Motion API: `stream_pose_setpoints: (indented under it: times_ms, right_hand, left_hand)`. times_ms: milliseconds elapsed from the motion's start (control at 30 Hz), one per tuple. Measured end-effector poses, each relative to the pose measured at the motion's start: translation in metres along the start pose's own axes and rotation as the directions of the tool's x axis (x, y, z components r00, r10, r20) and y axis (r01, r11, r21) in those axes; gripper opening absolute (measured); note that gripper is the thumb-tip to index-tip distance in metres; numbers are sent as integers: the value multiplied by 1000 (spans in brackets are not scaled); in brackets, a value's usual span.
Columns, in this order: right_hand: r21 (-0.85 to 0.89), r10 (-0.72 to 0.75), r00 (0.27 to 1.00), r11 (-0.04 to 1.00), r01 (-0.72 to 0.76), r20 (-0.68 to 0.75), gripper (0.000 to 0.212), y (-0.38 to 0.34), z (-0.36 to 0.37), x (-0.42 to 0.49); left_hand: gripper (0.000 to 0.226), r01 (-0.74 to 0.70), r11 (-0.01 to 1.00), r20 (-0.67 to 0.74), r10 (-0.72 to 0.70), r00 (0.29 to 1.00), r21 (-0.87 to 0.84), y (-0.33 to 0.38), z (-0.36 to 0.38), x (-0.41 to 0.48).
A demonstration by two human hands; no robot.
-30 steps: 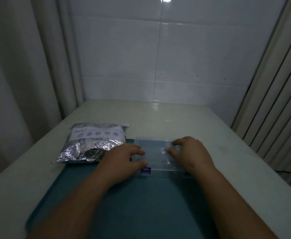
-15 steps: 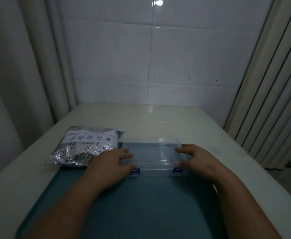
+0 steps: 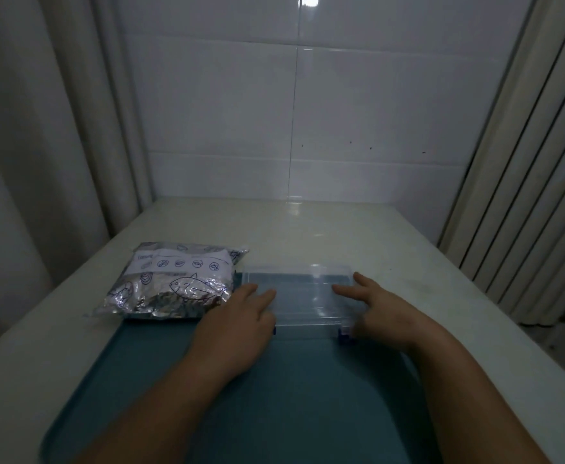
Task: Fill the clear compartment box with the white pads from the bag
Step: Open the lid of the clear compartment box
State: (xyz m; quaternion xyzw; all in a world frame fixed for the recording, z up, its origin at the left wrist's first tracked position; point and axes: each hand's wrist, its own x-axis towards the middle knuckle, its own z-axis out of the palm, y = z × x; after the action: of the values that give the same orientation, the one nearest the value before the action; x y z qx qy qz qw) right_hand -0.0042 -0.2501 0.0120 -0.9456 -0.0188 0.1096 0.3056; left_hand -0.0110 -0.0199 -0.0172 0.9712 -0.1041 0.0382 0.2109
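Observation:
The clear compartment box [image 3: 303, 296] lies closed at the far end of a teal mat [image 3: 274, 396], with two blue latches on its near edge. My left hand [image 3: 241, 319] rests on the box's left end, fingers straight, thumb near the left latch. My right hand [image 3: 381, 309] rests on the right end, fingers stretched over the lid, its thumb side at the right latch [image 3: 344, 336]. A silver foil bag [image 3: 174, 283] with a white label and a fish drawing lies left of the box, sealed. No white pads show.
The mat lies on a pale table [image 3: 308, 229] against a white tiled wall. Curtains [image 3: 40, 145] hang at the left and a ribbed panel [image 3: 535, 162] stands at the right. The table's right edge drops off near the panel.
Both hands have shifted slightly outward along the box's ends, and the right hand now covers the right latch. The box and bag stay where they were; the camera tilted a little.

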Motion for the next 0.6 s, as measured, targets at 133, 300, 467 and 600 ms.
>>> stream_pose_setpoints:
  times_ms: [133, 300, 467, 600]
  right_hand:
    - [-57, -18, 999, 998, 16, -35, 79, -1, -3, -3]
    - [-94, -29, 999, 995, 25, -36, 75, 4, -15, -12]
    - [-14, 2, 992, 1000, -4, -125, 54, 13, -26, -19]
    - [-11, -17, 980, 1000, 15, -200, 36, 17, -27, -15]
  left_hand:
    - [68, -41, 999, 56, 40, 998, 21, -5, -2, -1]
    - [66, -151, 988, 100, 151, 983, -6, -24, -16, 1]
    - [56, -159, 985, 23, 158, 987, 71, -28, -32, 2]
    - [45, -179, 984, -43, 179, 983, 8, -29, -35, 3]
